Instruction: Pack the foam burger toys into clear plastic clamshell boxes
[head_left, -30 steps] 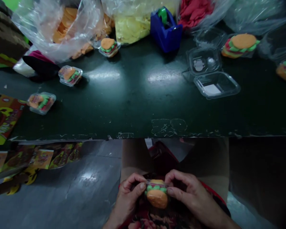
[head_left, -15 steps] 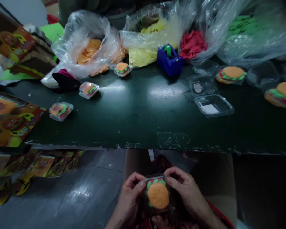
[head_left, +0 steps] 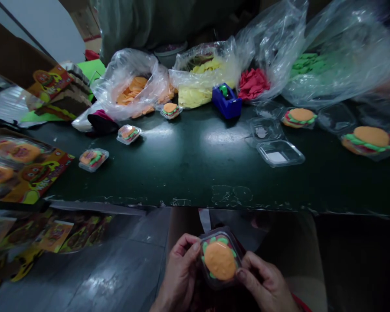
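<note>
Over my lap, below the table edge, both hands hold a clear plastic box with a gummy burger [head_left: 219,260] inside. The burger has an orange bun top, with green and red layers showing around it. My left hand [head_left: 182,268] pinches the box at its left upper side, thumb on top. At the lower right corner, my right hand [head_left: 262,277] grips the rim between thumb and fingers. Whether the lid is fully pressed down I cannot tell.
Boxed burgers [head_left: 93,159] stand on the dark green table [head_left: 181,173]. An opened clear box [head_left: 281,154] lies at right, near unboxed burgers [head_left: 365,139]. A blue tape dispenser [head_left: 227,104] stands before bags of orange, yellow, red and green pieces. A display carton [head_left: 35,173] sits left.
My right hand has moved from the box's upper right corner down to its lower right corner. The box is now slightly turned. The view has shifted a little.
</note>
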`<state>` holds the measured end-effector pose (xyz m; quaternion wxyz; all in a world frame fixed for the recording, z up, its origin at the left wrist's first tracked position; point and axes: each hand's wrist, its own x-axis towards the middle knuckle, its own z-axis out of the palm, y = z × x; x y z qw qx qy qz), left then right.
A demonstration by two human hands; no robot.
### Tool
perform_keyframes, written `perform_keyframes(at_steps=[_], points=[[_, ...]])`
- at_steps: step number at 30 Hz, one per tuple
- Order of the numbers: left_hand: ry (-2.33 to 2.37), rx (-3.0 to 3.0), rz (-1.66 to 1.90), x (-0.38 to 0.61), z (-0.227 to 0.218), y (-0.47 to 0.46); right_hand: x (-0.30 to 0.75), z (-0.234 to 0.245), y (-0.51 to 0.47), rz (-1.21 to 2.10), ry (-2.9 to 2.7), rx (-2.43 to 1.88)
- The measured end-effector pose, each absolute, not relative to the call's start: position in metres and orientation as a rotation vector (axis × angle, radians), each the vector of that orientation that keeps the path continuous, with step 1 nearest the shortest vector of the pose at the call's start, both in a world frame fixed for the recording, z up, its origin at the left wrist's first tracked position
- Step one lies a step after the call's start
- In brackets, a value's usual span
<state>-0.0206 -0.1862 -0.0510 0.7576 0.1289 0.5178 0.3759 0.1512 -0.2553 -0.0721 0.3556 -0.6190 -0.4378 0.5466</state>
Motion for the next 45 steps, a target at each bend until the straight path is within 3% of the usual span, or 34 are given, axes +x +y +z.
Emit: perform_keyframes(at_steps=[7,14,20,28,35,41,45], points=[[1.083,0.276,0.837,-0.024,-0.045,-0.208,0.155,-0.073,-0.265,1.504,-0.973,-1.461],[1.131,0.767,0.371,-0.051,-0.022,-0.197,0.171,-0.077,-0.281,1.716,-1.116,-1.259],[0.944,1.110,0.159,-0.022,-0.011,-0.171,0.184,-0.073,-0.289,1.664,-1.295,-1.393],[1.120,0.703,0.337,-0.021,-0.034,-0.201,0.169,-0.075,-0.278,1.904,-1.024,-1.183],[1.049,0.548,0.771,-0.005,-0.034,-0.164,0.169,-0.062,-0.225,1.523,-0.939,-1.277],[0.957,0.556,0.763,-0.006,-0.028,-0.165,0.171,-0.048,-0.234,1.424,-0.972,-1.192],[0.921,0.910,0.530,-0.017,-0.008,-0.153,0.175,-0.042,-0.238,1.472,-1.086,-1.169]])
